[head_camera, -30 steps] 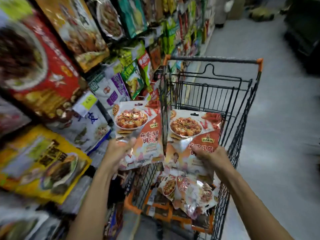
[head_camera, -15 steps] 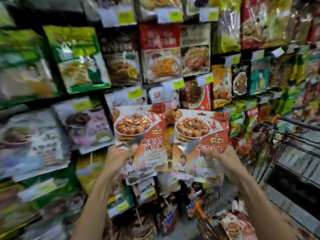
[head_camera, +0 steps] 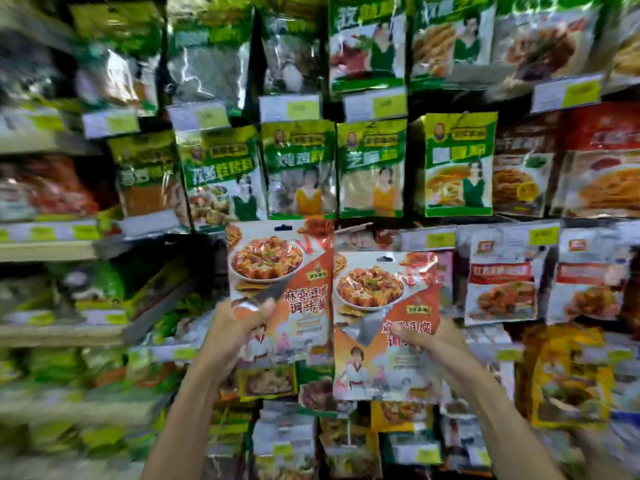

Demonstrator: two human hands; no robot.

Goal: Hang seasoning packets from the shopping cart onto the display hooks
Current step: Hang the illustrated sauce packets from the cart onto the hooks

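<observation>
Two seasoning packets are held up side by side in front of a display wall (head_camera: 48,251) crowded with hanging goods; the wall is blurred toward its left edge. A row of green packets (head_camera: 298,168) runs across the middle of the wall, with yellow-and-white price tags (head_camera: 290,107) above it.

The left packet (head_camera: 277,271) is upright and printed with a bowl of red tofu. Its top edge lies just below the green row. The left hand (head_camera: 239,327) clasps its lower left part, with the thumb curled over the front face.

The right packet (head_camera: 384,306) carries the same print and sits slightly lower. Its left edge meets the left packet's right edge. The right hand (head_camera: 427,341) clasps it at mid-height from the right, thumb on the front.

Each packet has a small dark hang slot (head_camera: 283,227) centred near its top edge.
</observation>
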